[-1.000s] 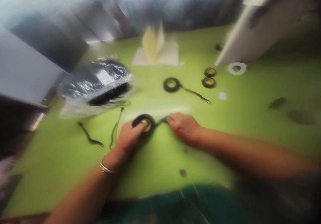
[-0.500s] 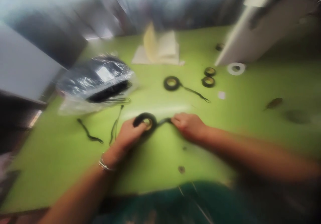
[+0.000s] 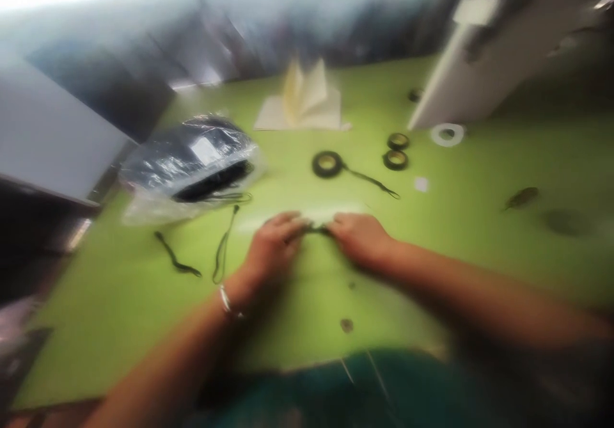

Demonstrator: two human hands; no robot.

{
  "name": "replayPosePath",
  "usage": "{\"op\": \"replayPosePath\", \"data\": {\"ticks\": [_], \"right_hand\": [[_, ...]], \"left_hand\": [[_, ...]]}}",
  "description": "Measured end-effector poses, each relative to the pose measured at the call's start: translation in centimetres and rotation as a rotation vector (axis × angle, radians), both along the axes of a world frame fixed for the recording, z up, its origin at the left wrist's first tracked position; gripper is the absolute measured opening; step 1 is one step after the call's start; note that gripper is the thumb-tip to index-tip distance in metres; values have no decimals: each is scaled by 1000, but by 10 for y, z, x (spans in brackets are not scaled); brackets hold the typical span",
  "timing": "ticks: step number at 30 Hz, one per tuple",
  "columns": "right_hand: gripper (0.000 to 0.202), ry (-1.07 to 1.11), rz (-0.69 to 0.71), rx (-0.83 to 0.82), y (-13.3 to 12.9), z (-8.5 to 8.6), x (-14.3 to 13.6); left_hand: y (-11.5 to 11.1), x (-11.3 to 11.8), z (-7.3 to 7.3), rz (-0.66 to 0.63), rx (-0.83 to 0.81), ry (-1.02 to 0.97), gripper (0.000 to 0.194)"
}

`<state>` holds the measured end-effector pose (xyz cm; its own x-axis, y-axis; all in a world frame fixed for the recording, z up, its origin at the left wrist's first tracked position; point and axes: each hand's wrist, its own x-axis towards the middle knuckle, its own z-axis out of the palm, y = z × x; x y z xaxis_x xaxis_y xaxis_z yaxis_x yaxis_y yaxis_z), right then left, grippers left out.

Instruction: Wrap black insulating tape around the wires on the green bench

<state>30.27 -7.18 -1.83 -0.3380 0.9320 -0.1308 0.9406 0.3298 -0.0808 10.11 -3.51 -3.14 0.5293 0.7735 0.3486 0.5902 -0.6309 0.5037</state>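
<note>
Close together over the middle of the green table, both my hands grip a short dark stretch of black tape (image 3: 316,228). My left hand (image 3: 278,239) is closed with the back of it up, fingertips at the tape's left end. Whether the tape roll sits beneath that hand is hidden. My right hand (image 3: 362,239) pinches the right end with curled fingers. Just beyond them lies another black tape roll (image 3: 315,164), a cord-like strip (image 3: 371,182) running from it. Blur hides the finer detail at my fingertips.
A plastic-wrapped dark bundle (image 3: 192,159) lies at left, with a thin black cord (image 3: 175,258) in front. An open notebook (image 3: 273,113) is at the back. Further right are two small black tape rolls (image 3: 396,159), a white roll (image 3: 434,135) and an upright pale panel (image 3: 494,63).
My left hand has moved right, towards my right hand, and turned palm down. The tape roll it held by the rim no longer shows. My right hand has hardly moved.
</note>
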Motion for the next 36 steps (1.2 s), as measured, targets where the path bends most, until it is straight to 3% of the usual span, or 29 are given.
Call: {"op": "replayPosePath", "data": {"ticks": [2,5,12,20,23,28,36], "right_hand": [[21,4,-6,6,-1,-1,0],[20,9,-8,9,-1,-2,0],[20,11,-5,44,-5,-5,-1],[26,225,-135,-46,3,-2,14],[26,297,-153,4,-3,2,13],[20,163,-96,0,-18,2,-5],[24,25,-78,-37,-14,-1,-18]], "left_hand": [[4,6,-7,-25,21,142,28],[5,7,-16,-12,85,306,17],[-13,-6,-27,-133,367,411,21],[-22,5,-21,-127,259,479,19],[-22,6,-23,-118,269,471,20],[-22,6,-26,-96,314,450,21],[-22,6,-29,-84,293,397,21]]}}
